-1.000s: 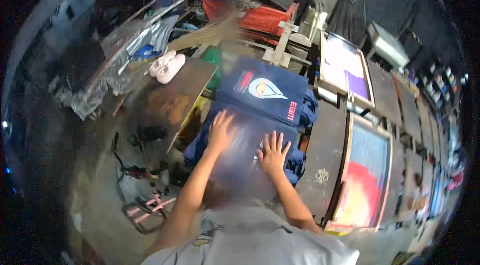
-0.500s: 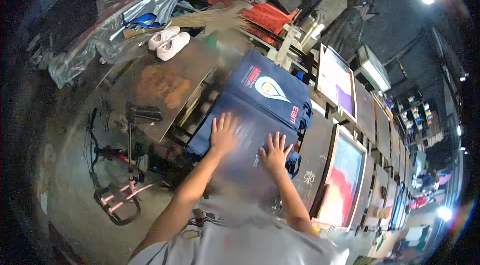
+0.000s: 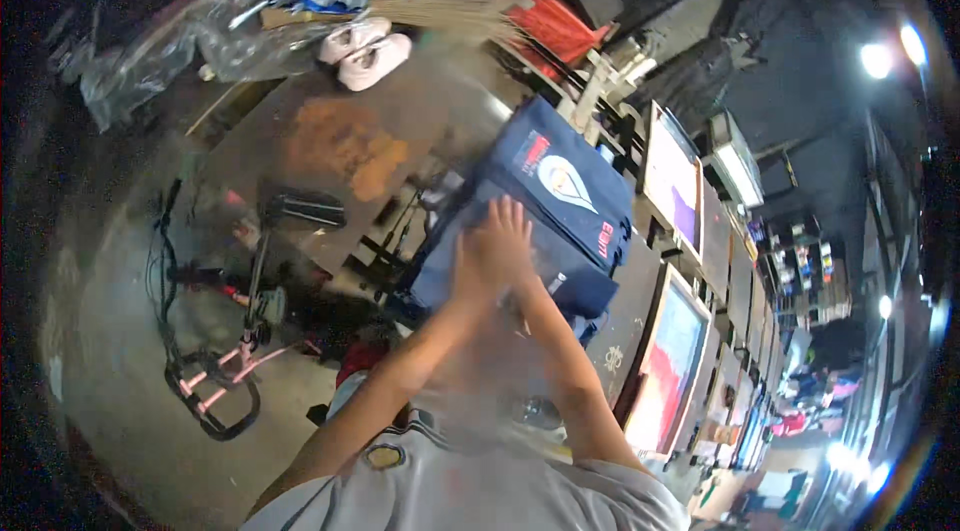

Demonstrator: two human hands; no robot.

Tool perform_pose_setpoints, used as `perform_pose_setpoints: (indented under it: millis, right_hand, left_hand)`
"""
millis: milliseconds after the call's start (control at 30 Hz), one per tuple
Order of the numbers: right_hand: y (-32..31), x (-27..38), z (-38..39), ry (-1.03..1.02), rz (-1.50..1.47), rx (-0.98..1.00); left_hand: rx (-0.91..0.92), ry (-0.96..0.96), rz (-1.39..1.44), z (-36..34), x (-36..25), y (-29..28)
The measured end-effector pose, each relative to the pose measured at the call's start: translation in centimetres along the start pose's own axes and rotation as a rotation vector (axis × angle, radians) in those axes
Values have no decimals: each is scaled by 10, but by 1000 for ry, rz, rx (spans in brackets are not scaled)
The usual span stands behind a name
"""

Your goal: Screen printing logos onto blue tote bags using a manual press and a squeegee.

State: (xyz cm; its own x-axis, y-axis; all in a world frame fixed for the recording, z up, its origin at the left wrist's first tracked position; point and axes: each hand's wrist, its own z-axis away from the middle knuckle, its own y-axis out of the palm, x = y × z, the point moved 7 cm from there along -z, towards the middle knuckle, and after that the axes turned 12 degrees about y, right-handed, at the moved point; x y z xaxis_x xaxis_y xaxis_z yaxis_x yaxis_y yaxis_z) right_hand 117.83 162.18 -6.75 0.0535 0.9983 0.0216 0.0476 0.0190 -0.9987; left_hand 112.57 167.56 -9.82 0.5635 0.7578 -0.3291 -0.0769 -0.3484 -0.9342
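A stack of dark navy fabric bags [image 3: 590, 166] lies in front of me, printed with a white drop shape and red lettering. Dark handles stick out at its right side. On the nearer half of the stack, my left hand [image 3: 475, 266] and my right hand [image 3: 510, 236] are close together and overlapping. The right hand's fingers are stretched out, pointing away from me, with nothing visible in them. Motion blur and the overlap smear my left hand's fingers.
Left of the bags is a brown board [image 3: 250, 146] with an orange stain; pink-white shoes [image 3: 370, 56] rest at its far edge. A pink-framed bicycle [image 3: 225, 371] stands at lower left. On the right, framed screens [image 3: 668, 356] lie along a row of dark boards.
My hands were apart, both flat with fingers spread on the bags. Now they have come together near the middle. The view has shifted slightly.
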Motion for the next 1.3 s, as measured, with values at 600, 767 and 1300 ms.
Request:
perform_pose_setpoints:
  millis: [600, 767, 1300]
  right_hand:
    - [-8, -34, 16, -107, -145, 170]
    - [-21, -95, 93, 170, 96, 242]
    - [-43, -210, 297, 929, -165, -155]
  left_hand:
    - [-319, -63, -29, -2, 7, -6]
    - [-86, -36, 117, -3, 6, -14]
    - [-29, 61, -187, -6, -24, 8]
